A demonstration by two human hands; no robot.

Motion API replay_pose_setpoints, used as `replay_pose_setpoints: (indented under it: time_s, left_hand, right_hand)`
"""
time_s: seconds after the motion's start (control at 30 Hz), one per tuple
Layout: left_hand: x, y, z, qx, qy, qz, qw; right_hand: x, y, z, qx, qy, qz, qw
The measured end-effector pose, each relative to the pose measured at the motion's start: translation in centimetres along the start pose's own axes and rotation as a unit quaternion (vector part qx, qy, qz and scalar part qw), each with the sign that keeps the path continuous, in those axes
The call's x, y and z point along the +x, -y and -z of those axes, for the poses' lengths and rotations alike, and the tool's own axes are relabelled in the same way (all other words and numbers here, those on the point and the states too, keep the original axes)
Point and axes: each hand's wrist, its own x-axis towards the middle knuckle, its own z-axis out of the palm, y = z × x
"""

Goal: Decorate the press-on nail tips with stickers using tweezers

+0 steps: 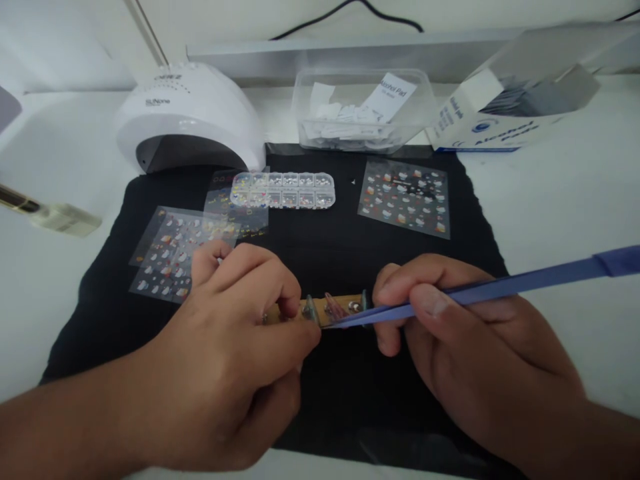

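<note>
Over black cloth, left hand gripping tan strip, translucent pieces atop, right hand pinching blue tweezers

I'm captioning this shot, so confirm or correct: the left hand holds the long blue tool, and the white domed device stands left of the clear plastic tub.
Wrong hand: the head view shows the right hand holding the long blue tool. The rest stands.

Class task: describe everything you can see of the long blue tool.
The blue tool, probably tweezers, is slim, smooth and perhaps coated metal. Held in the right hand, it slants down leftward, its narrow tip by the tan strip and the left hand; contact there is unclear. Its wider back end leaves the picture.
</note>
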Motion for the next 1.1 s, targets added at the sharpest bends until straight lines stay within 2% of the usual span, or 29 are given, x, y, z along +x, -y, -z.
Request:
replay_pose_setpoints:
  time_s: [0.13, 0.3, 0.53, 0.67, 0.73, 0.87, 0.97, 1.1]
  left_hand:
    - [0.1, -0.1, 0.1, -0.022, -0.001, 0.010, 1.000]
    - [0.0, 0.0, 0.3, -0.039, -0.034, 0.033, 0.998]
    - [0.1, 0.1, -0.1, -0.020, 0.011, 0.009, 1.000]
    - [0.1, -0.1, -0.2, -0.026, 0.008, 0.010, 1.000]
    - [0.1, -0.1, 0.0, -0.030, -0.012, 0.010, 0.999]
    - [0.0, 0.8, 0.8, 0.014, -0.103, 0.019, 0.994]
    - [0.0, 2.3, 1.6, 0.077, -0.151, 0.069, 0.983]
    - [0.2, 4.6, 2.3, 0.105, -0.195, 0.126, 0.967]
  right_hand:
    - [0.1, 0.3, 0.2, 0.018, -0.011, -0.014, 1.000]
    - [0.5, 0.4, 0.8, 0.045, -0.009, 0.018, 0.999]
    - [0.9, -0.1, 1.2, 0.064, -0.011, 0.053, 0.996]
    - [1.1, -0.4, 1.3, 0.078, 0.003, 0.065, 0.995]
    - [1.3, -0.6, 1.4, 0.093, 0.009, 0.066, 0.993]
    - [1.8, -0.8, 1.6, 0.114, 0.019, 0.059, 0.991]
    - [2.1, -0.8, 1.7, 0.119, 0.013, 0.070, 0.990]
    - [2.4, -0.9, 1.8, 0.118, -0.002, 0.088, 0.989]
